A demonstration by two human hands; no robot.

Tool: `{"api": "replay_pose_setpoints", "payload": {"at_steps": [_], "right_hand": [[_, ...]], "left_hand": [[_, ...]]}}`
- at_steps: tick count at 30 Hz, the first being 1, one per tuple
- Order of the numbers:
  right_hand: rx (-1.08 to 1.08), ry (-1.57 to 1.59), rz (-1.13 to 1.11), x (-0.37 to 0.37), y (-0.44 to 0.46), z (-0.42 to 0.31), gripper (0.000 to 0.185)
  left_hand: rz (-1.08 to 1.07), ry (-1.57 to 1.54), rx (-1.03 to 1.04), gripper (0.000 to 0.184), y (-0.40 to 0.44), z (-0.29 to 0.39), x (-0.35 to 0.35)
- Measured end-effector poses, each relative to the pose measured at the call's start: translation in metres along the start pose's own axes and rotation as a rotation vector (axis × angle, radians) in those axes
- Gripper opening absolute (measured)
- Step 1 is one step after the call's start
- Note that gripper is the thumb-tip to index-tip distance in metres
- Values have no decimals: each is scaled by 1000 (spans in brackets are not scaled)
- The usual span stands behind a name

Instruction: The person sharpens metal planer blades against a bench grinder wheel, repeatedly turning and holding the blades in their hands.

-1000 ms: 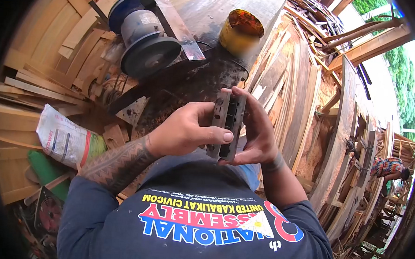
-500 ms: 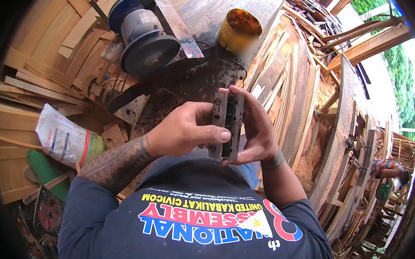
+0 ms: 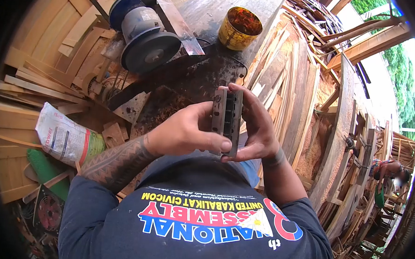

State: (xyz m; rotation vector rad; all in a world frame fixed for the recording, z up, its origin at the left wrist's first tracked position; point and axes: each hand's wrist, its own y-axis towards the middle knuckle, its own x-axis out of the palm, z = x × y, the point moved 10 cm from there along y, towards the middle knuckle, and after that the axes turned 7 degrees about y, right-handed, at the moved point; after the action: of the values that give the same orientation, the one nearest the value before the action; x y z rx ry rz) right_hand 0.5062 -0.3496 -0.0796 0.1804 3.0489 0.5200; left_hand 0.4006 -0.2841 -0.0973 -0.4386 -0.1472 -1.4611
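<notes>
Between my two hands is a dark slotted metal block (image 3: 228,116), held upright in front of my body. It has holes along its side bars and dark gaps down the middle. My left hand (image 3: 188,131) grips its left side, the thumb lying across the lower part. On the right side, my right hand (image 3: 259,127) wraps the block, with fingers at its top end and the thumb at its bottom end. Some fingertips are hidden behind the block. Beyond the hands lies a dark, stained bench surface (image 3: 186,84).
A bench grinder (image 3: 148,42) and a yellow can (image 3: 241,29) stand on the bench. At left are a white sack (image 3: 66,134), a green mesh roll (image 3: 48,172) and wood pieces. Wooden strips (image 3: 275,81) lie to the right. Far right, another person (image 3: 388,171) bends over.
My left thumb has slid slightly down and right along the block, and the block has turned a little. In the background, the other person has shifted.
</notes>
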Motion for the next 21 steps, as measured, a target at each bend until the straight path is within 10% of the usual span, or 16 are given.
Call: {"api": "replay_pose_setpoints", "payload": {"at_steps": [10, 13, 21], "right_hand": [[10, 129, 26, 2, 0, -1, 139], [59, 137, 21, 2, -1, 1, 144], [-53, -346, 2, 8, 6, -15, 128]], "left_hand": [[-50, -153, 1, 66, -6, 4, 9], [-10, -159, -130, 99, -8, -2, 5], [67, -33, 14, 81, -1, 1, 6]]}}
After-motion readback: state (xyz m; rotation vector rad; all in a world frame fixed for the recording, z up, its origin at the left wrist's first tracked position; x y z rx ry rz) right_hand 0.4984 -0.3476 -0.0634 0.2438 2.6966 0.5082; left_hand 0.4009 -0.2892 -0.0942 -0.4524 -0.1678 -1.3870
